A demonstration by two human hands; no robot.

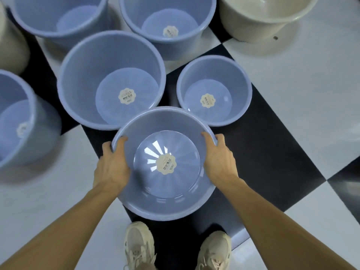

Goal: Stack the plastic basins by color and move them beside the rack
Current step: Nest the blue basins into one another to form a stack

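Hands on the rim: left hand [112, 168] and right hand [219, 158] are clamped on opposite edges of a blue basin [165, 203], thumbs hooked inside, above the checkered floor [292, 94]. Just beyond the grip sit a large blue basin [81, 75] and a small blue basin [229, 75]; cream basin [253, 26] far right

You stand indoors on a glossy black-and-white checkered tile floor [292, 98]; whether shop or storeroom, you cannot tell. Ahead of your hands sit many blue basins [111, 78] with maker's stickers [127, 96] intact, and cream basins [259, 16] beyond.
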